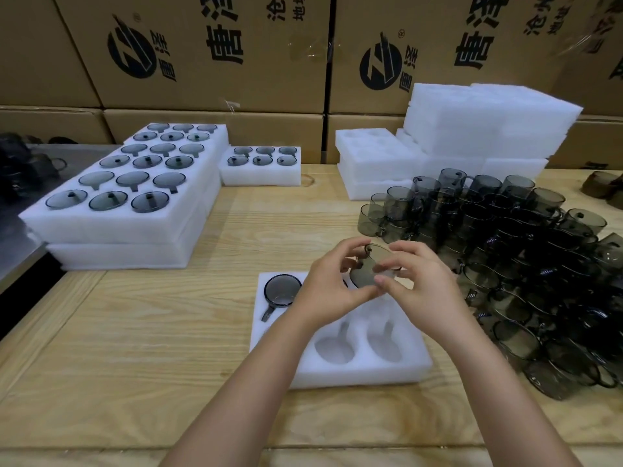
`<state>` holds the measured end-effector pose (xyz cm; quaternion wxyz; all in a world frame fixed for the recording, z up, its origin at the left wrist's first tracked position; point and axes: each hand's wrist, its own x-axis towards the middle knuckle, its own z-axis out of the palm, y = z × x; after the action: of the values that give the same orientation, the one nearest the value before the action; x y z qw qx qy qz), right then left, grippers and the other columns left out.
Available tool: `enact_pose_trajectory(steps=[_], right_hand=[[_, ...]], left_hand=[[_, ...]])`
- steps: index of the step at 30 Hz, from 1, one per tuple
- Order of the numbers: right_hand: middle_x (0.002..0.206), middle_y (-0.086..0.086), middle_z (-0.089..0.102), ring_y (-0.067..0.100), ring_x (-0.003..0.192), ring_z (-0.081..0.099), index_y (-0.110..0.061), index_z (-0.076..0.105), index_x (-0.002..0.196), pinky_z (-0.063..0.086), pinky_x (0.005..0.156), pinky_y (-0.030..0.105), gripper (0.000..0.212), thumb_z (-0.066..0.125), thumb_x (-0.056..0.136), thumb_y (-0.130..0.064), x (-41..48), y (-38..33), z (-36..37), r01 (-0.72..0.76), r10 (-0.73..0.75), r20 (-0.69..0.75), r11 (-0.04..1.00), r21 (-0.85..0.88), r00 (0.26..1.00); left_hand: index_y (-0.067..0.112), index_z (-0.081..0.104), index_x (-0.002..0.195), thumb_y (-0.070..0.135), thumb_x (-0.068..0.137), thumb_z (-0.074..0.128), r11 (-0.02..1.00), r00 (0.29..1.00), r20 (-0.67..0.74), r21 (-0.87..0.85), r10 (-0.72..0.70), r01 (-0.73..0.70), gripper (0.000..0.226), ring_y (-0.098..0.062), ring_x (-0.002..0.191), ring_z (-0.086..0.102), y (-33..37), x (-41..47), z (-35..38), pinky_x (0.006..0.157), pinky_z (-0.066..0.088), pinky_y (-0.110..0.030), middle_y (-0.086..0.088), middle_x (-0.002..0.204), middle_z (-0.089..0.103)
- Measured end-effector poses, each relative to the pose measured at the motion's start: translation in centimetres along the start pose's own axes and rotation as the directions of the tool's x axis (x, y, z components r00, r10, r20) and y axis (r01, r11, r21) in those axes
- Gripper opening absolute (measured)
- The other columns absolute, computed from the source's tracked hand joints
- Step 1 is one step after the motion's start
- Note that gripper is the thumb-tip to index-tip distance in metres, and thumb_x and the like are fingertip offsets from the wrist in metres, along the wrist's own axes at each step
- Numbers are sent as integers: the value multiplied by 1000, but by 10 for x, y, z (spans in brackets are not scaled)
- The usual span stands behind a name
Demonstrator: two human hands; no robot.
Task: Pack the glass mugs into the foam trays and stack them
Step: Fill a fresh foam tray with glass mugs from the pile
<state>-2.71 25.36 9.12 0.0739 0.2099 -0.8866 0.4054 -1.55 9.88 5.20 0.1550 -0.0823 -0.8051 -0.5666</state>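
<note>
Head view: we are gripping a smoky glass mug (370,266) with both hands, our left hand (332,284) and right hand (416,284) curling fingers round its sides, just above the near foam tray (340,377). A second mug (282,290) is sitting in the tray's far-left pocket; loose mugs (522,257) are lying piled at right.

A pale wooden surface (168,348) carries a partly filled foam tray (337,372) near the front. A stack of filled trays (118,230) lies at its left edge, a small filled tray (259,176) behind the middle, empty white trays (472,129) piled at the back right, and a heap of smoky glass mugs (526,264) along the right
</note>
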Motion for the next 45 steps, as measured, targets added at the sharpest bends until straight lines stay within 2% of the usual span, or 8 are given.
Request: enact_pose_trajectory(steps=[4, 6, 14, 18, 26, 31, 37, 45], right_hand=[[121, -13, 43, 5, 87, 56, -31, 49, 129, 37, 64, 6, 55, 67, 79, -45, 4, -1, 6, -99, 101, -41, 994, 49, 994], [122, -10, 48, 9, 93, 56, -28, 43, 135, 37, 70, 12, 68, 68, 76, -49, 8, -3, 12, -105, 105, 4, 994, 19, 994], [121, -11, 54, 6, 104, 53, -34, 49, 132, 43, 80, 16, 59, 73, 79, -22, 23, 6, -6, -29, 15, 135, 994, 104, 991], [131, -11, 50, 7, 116, 49, -31, 47, 134, 43, 99, 31, 62, 69, 81, -7, 26, 15, -16, -20, -6, 233, 994, 110, 972], [117, -6, 57, 10, 106, 58, -26, 48, 133, 46, 94, 26, 65, 77, 74, -24, 21, 24, -5, -144, 80, 247, 957, 251, 966], [113, -6, 63, 6, 104, 60, -25, 58, 115, 46, 90, 15, 41, 72, 80, -10, 24, 29, -5, -139, 33, 315, 937, 321, 949], [126, -3, 57, 0, 118, 53, -19, 47, 128, 44, 98, 20, 55, 61, 83, 9, 20, 40, -2, -212, -6, 422, 858, 468, 907], [133, -10, 50, -5, 121, 48, -19, 42, 134, 41, 98, 15, 57, 59, 86, 6, 24, 44, -7, -145, -67, 516, 921, 360, 854]], left_hand=[[64, 37, 113, 46, 60, 77, 997, 994, -109, 76, 2, 7, 69, 0, 93, 59, -1, -1, 1, 77, 48, -17, 28, 108, 53], [61, 36, 118, 49, 60, 74, 993, 992, -123, 119, 40, -25, 70, -2, 97, 57, -2, -3, 2, 78, 50, -22, 25, 109, 48], [39, 40, 130, 27, 73, 67, 981, 995, -91, -182, 46, -62, 64, -12, 104, 59, -2, -6, -8, 85, 48, -23, 7, 129, 50], [25, 65, 100, 3, 82, 66, 985, 993, -112, -173, -31, 11, 29, -8, 85, 64, -2, -3, -5, 79, 48, -21, 4, 95, 69], [24, 62, 72, 10, 74, 80, 988, 988, -109, -123, -108, 94, 24, -7, 58, 52, -5, -7, 0, 61, 44, -20, 15, 57, 56], [10, 64, 73, 12, 80, 61, 959, 997, -14, -277, -71, 64, 8, -22, 64, 65, 2, -11, -6, 66, 53, -36, -1, 62, 65], [24, 65, 86, 6, 85, 66, 997, 985, -162, -61, -63, 54, 19, -2, 77, 61, 3, -9, -5, 66, 48, -17, 8, 84, 67], [16, 71, 102, 12, 76, 79, 997, 998, -59, 68, 37, -33, 27, -12, 95, 59, -1, -6, -4, 82, 51, -30, 3, 106, 65]])
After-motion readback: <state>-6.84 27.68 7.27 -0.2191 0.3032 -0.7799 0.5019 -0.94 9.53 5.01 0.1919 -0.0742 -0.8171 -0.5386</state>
